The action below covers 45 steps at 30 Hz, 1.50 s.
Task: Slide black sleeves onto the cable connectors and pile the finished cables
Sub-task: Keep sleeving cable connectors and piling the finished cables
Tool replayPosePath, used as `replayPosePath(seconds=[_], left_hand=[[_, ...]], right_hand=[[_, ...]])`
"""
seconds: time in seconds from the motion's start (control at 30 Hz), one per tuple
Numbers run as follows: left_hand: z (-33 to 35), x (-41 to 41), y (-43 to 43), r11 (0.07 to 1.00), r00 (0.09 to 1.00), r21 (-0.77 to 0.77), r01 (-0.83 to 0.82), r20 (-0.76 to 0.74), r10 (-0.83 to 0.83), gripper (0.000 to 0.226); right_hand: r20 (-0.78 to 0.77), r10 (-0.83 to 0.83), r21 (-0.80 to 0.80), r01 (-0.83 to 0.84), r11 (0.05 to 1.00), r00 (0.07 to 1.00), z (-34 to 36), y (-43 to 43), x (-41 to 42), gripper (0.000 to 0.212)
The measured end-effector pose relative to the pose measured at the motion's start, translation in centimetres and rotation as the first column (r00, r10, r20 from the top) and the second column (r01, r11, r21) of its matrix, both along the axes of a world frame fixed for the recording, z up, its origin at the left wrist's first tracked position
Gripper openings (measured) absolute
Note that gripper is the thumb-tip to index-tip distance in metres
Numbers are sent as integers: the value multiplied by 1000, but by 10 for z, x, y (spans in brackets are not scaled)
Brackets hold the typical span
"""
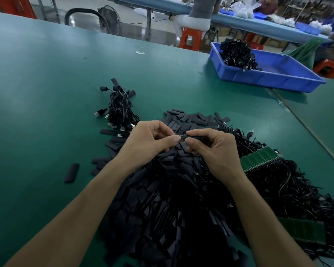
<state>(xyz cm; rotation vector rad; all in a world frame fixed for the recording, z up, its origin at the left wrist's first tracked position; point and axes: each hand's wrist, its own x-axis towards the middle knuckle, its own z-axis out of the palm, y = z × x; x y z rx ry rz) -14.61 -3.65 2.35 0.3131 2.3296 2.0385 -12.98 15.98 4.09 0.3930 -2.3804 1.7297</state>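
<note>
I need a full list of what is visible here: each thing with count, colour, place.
table: one, green, under everything
loose sleeves: many, black, heap before the person
finished cables: one pile, black, behind the heap, leftward
cable heap: one, black, right side
circuit boards: two strips, green, in cable heap
tray: one, blue, far right, holding cables
stools: several, orange, background
seated person: one, background
left hand: one, pinching connector
right hand: one, gripping sleeve

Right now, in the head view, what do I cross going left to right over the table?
lone sleeve → finished cables → left hand pinching a connector → right hand holding a black sleeve → green circuit boards
</note>
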Motion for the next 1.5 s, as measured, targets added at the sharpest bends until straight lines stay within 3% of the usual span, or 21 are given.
replayPosePath(seconds=[0.2,0.53,0.7,0.87,1.07,1.37,1.5], left_hand=[[5,1,0,998,995,-48,-34,91,38,19],[13,3,-3,993,971,120,14,235,-42,11],[12,5,1,987,974,146,-65,226,31,11],[11,5,3,998,976,68,6,217,-21,20],[11,6,2,997,981,57,47,185,-57,17],[8,6,3,997,984,45,55,169,-62,16],[8,6,4,997,987,37,63,147,-68,17]], right_hand=[[-75,-58,29,60,998,996,-6,-2,2,18],[-30,24,-10,-24,1000,999,1,1,-1,29],[-71,-45,18,46,999,996,-2,1,-1,25],[-92,-55,-13,54,998,994,-6,0,0,21],[-39,31,-38,-33,999,999,-4,-2,1,27],[-98,-12,-11,11,1000,995,-13,-3,-1,14],[-88,2,-31,-4,1000,996,-11,-4,-1,19]])
